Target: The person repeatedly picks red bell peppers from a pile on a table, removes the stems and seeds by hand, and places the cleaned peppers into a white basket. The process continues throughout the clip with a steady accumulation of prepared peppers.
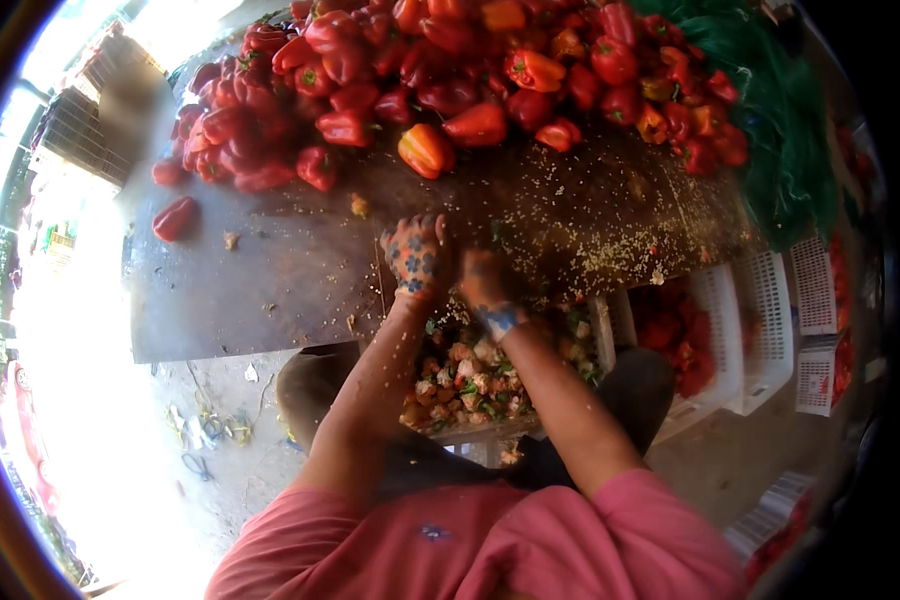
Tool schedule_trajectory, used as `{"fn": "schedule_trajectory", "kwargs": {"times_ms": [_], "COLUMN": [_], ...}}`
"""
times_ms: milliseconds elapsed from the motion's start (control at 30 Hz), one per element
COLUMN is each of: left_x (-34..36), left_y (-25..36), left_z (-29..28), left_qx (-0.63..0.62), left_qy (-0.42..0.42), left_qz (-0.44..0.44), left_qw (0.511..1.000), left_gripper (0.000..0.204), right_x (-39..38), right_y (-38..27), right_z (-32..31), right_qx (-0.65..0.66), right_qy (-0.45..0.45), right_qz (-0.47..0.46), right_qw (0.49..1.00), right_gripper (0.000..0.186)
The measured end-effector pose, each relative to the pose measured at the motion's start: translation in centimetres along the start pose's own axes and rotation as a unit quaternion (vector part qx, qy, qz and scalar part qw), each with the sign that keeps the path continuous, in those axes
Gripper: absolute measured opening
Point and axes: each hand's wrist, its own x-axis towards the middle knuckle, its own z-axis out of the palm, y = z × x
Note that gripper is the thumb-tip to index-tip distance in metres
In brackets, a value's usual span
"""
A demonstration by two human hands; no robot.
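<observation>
My left hand (415, 257), in an orange glove with a dark flower pattern, is over the near part of the table. Its fingers are curled closed, and whatever they might hold is hidden. Close beside it on the right, my right hand (484, 284) wears a similar glove with a blue cuff. Motion smears its fingers, so their pose does not show. Beyond both hands lies a large heap of red bell peppers (475, 125), with an orange-yellow pepper (426, 150) at its near edge. Below my hands, between my legs, a crate holds pepper cores (480, 380).
Pale seeds are scattered over the dark table (260, 270). A single red pepper (175, 219) lies at the left. Green netting (780, 130) drapes over the right side. White crates (765, 320) with red pepper pieces (675, 340) stand at the right. Scraps of string (210, 428) litter the floor.
</observation>
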Motion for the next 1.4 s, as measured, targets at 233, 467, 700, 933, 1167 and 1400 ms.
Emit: {"fn": "schedule_trajectory", "kwargs": {"times_ms": [233,467,700,933,1167,1400], "left_x": [5.4,5.9,4.1,-2.7,-6.5,-1.6], "left_y": [1.5,3.0,0.0,3.2,3.5,-3.9], "left_z": [2.8,1.5,0.7,-1.0,0.5,9.2], "left_qx": [0.031,0.025,-0.205,-0.577,-0.487,-0.909], "left_qy": [-0.084,-0.084,-0.085,-0.083,0.024,-0.062], "left_qz": [-0.101,0.001,-0.053,-0.030,-0.187,-0.357], "left_qw": [0.991,0.996,0.974,0.812,0.853,0.207], "left_gripper": [0.052,0.051,0.052,0.045,0.014,0.016], "right_x": [-0.2,0.6,2.4,-6.5,-7.1,-12.6], "right_y": [1.9,3.5,10.3,-0.2,-0.1,-4.8], "right_z": [6.1,1.4,-15.4,-7.4,0.2,-13.6], "right_qx": [0.079,0.233,0.260,0.472,0.501,0.681], "right_qy": [0.292,0.225,-0.103,0.087,0.219,0.197], "right_qz": [0.082,0.150,0.011,0.075,0.195,0.125], "right_qw": [0.950,0.934,0.960,0.874,0.814,0.694], "right_gripper": [0.013,0.029,0.045,0.028,0.021,0.017]}}
